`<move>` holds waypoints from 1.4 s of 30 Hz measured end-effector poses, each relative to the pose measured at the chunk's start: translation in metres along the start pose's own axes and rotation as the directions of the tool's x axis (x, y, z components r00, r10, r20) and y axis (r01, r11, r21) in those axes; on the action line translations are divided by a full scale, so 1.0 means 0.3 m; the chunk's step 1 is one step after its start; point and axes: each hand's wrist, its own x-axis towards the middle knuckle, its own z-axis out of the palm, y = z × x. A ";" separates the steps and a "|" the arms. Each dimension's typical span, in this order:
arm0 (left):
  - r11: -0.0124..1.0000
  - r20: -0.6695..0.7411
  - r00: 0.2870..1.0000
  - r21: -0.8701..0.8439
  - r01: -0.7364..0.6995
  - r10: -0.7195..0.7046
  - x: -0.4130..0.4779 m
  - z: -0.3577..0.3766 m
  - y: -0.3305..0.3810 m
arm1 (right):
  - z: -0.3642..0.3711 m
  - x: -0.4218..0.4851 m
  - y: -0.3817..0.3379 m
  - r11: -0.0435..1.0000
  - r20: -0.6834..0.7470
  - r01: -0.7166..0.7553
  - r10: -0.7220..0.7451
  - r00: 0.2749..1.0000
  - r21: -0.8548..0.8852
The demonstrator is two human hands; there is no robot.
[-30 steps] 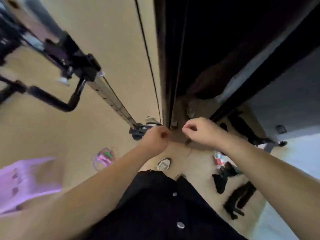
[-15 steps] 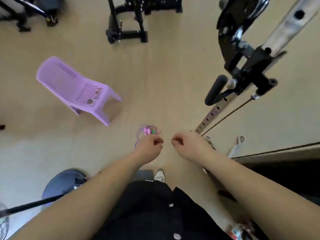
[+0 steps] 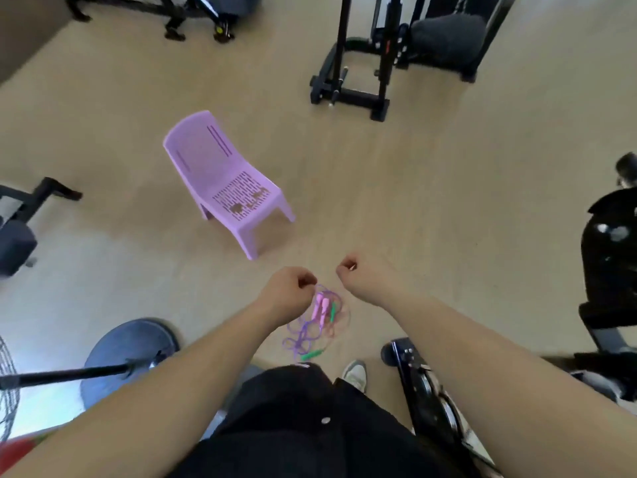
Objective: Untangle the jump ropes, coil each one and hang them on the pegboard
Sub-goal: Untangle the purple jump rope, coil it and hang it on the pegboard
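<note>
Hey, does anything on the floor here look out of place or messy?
Yes: the jump ropes lie in a tangled heap on the floor near the person's shoe, purple cords looped round pink and green handles. The purple chair stands upright; nothing else stands out.

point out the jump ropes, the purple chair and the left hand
jump ropes (image 3: 321, 309), head view, on the pink handles
purple chair (image 3: 241, 198), head view, on the slotted seat
left hand (image 3: 287, 291), head view, on the back of the hand
</note>
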 end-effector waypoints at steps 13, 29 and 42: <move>0.916 0.141 0.973 0.337 -0.219 0.181 0.709 -0.263 0.312 | -0.306 0.494 0.031 0.961 -0.071 -0.191 0.209 0.975 0.202; 0.326 0.857 0.424 0.328 -0.887 0.291 1.150 -0.230 0.600 | -0.202 0.517 0.032 0.415 -0.197 -0.398 0.852 0.484 0.818; -0.073 0.996 0.084 0.083 -0.994 -0.011 0.978 0.176 0.334 | 0.416 0.249 0.036 0.010 0.012 -0.134 0.987 0.162 0.991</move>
